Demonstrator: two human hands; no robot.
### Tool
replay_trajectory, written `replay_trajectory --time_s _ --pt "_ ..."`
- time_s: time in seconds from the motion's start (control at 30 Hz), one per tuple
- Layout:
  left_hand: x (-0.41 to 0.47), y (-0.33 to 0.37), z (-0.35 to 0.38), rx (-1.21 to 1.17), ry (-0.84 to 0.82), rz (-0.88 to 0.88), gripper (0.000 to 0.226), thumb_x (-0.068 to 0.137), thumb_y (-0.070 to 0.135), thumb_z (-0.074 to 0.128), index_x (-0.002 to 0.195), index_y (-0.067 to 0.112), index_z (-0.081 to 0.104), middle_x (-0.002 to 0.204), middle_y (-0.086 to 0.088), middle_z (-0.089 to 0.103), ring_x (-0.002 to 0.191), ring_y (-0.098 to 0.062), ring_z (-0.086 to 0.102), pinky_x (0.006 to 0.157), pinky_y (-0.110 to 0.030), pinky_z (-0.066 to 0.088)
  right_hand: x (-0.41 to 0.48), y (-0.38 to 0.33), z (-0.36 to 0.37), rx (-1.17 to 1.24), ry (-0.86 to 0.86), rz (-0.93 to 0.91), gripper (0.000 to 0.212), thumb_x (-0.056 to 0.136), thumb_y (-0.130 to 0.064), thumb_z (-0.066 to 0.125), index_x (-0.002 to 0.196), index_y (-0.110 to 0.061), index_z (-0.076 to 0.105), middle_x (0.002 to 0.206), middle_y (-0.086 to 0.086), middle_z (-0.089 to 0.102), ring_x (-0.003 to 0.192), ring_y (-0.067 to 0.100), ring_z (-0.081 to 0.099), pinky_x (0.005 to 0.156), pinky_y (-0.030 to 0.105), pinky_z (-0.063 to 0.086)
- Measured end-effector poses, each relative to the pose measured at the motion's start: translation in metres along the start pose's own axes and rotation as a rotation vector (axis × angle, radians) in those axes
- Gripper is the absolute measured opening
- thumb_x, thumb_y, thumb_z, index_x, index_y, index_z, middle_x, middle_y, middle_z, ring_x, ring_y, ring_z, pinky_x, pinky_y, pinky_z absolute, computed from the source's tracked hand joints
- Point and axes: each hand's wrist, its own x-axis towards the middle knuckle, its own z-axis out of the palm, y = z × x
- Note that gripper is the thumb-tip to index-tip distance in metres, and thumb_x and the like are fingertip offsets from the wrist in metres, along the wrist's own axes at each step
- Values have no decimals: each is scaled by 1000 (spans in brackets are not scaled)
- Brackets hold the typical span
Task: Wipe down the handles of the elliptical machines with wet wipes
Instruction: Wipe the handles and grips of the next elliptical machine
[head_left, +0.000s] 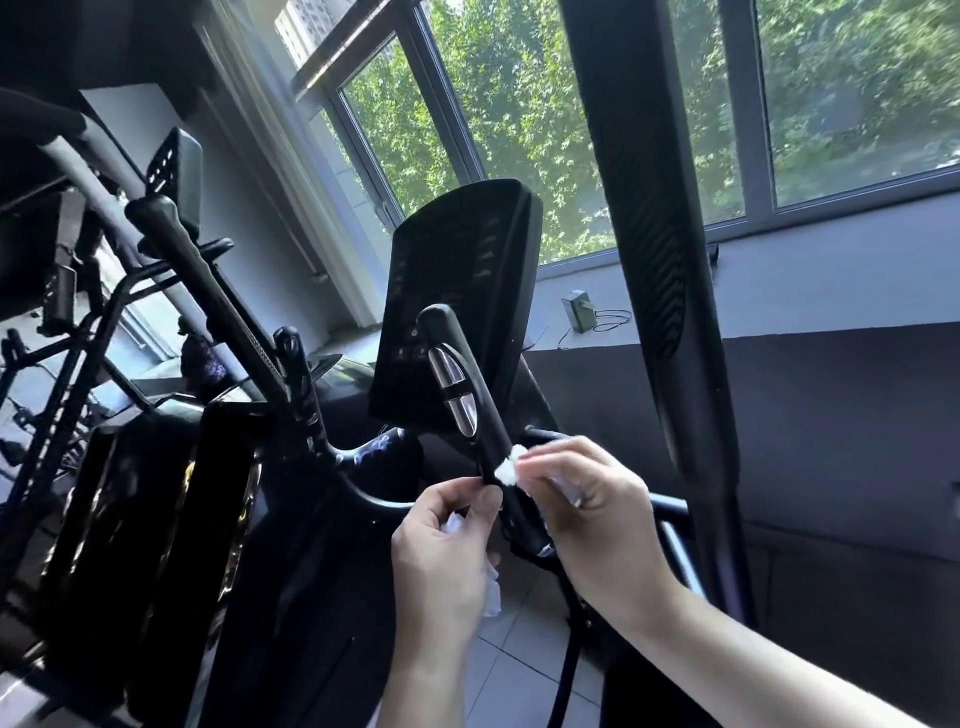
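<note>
My left hand (441, 551) is just below and left of the handle (470, 410), its fingers curled around a crumpled white wipe (491, 592); the thumb tip touches the handle's lower part. My right hand (592, 519) is on the right side of the handle, and its fingers pinch a second wipe (509, 467) and press it against the handle, just under the silver sensor plates (454, 395). The handle stands tilted, its rounded top leaning left. Right behind the handle is the dark console (457, 301). To the right of the handle a thick black arm (660, 291) rises steeply. To the left of the handle I see another arm (208, 291). Far behind the handle is the window (519, 114) with green trees.
</note>
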Motion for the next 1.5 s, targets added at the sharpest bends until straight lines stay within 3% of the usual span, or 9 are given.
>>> replay_trajectory --time_s 0.2,0.37,0.47,0.63,0.83,1.07,1.17,1.33,1.5 --pt "-2 -2 -1 -76 -6 -51 7 89 27 78 91 22 74 52 -8 54 38 -19 42 40 -25 36 -40 17 -30 -227 -113 35 32 81 8 83 77 -23 80 87 -16 70 85 6 73 74 16 54" --pt "-3 -2 -2 -28 -22 21 4 90 26 77 92 26 74 63 0 67 46 -17 54 47 -31 48 -4 -4 -12 -85 -34 34 17 91 -4 78 86 -20 80 96 -10 73 97 18 73 79 32 59" --pt "-7 -5 -3 -51 -48 30 4 90 24 77 93 23 75 64 -3 66 48 -15 55 46 -25 47 -7 -7 -4 -113 -62 -34 19 91 2 76 88 -16 79 98 -10 71 100 21 69 85 32 56" --pt "-9 -11 -5 -112 -76 -15 7 90 21 78 89 27 74 57 -7 58 46 -21 48 39 -25 41 -44 12 -24 -186 -87 54 31 82 13 79 75 -17 74 85 -10 68 82 14 69 70 18 51" --pt "-7 -12 -7 -133 -114 -35 13 90 17 77 87 29 75 68 -1 68 51 -16 54 44 -29 47 -4 -10 -10 -134 -89 51 26 85 13 75 77 -12 76 89 -1 68 80 20 70 62 25 56" --pt "-4 -17 -11 -153 -152 -14 9 90 17 77 93 24 75 77 2 74 53 -15 57 47 -25 49 -28 -1 -13 -201 -102 38 23 87 10 76 88 -14 77 93 -3 67 85 23 71 72 40 59" --pt "-5 -23 -13 -206 -163 -52 9 88 21 79 88 29 76 64 -1 65 45 -14 51 38 -28 41 -48 4 -27 -312 -144 99 28 85 8 79 83 -20 77 90 -7 69 85 21 71 70 46 58" --pt "-18 -27 -30 -267 -177 -27 5 86 38 77 90 39 74 53 -7 49 42 -17 49 36 -27 38 -43 -28 -23 -201 -111 233 31 87 9 76 86 -22 80 94 -1 75 89 22 74 80 31 59" --pt "-32 -34 -37 -205 -248 181 22 76 48 81 97 46 73 49 9 48 45 -14 49 48 -32 44 -39 -52 -8 -74 -193 295 31 85 21 70 98 -6 77 94 10 79 91 25 78 83 30 61"
